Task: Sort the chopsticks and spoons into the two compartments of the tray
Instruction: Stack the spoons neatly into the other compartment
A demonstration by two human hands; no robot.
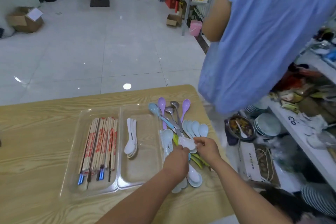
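A clear two-compartment tray lies on the wooden table. Its left compartment holds several wrapped chopsticks. Three stacked white spoons lie in the right compartment. Just right of the tray sits a loose pile of spoons: pale blue, purple, white and metal ones. Both my hands are over that pile. My left hand and my right hand pinch a white spoon between them, one at each end.
A person in a light blue garment stands at the table's far right corner. Shelves with plates, bowls and a dish of food run along the right. The table edge is close beside the spoon pile.
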